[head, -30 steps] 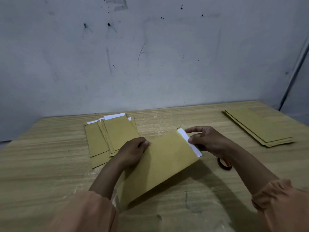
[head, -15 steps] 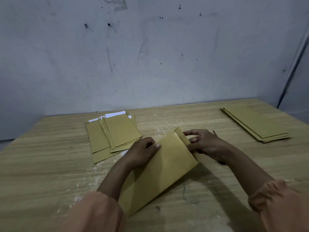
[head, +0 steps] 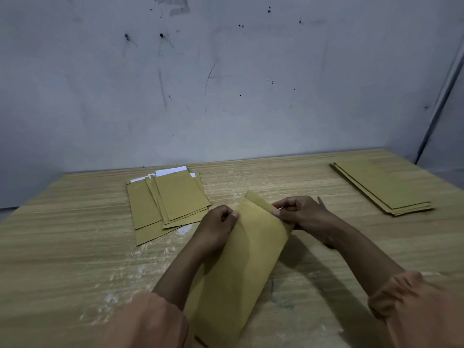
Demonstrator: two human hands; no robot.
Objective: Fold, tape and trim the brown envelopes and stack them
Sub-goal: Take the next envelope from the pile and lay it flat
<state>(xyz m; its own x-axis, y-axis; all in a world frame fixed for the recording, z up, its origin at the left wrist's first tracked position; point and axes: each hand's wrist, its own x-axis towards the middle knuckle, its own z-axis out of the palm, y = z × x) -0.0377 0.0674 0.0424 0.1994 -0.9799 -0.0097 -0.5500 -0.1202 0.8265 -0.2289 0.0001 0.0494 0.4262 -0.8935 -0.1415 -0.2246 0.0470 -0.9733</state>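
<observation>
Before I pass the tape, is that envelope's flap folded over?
Folded: the right hand pinches the flap down over the envelope.

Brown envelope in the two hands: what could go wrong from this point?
1. The right hand pinches the folded flap at the far end of the brown envelope, while the left hand grips one edge; the fold may crease crooked.
2. A scissors blade tip pokes out just behind the right hand; the hand could catch on it.
3. The left pile is fanned untidily, so adding to it may worsen it.
</observation>
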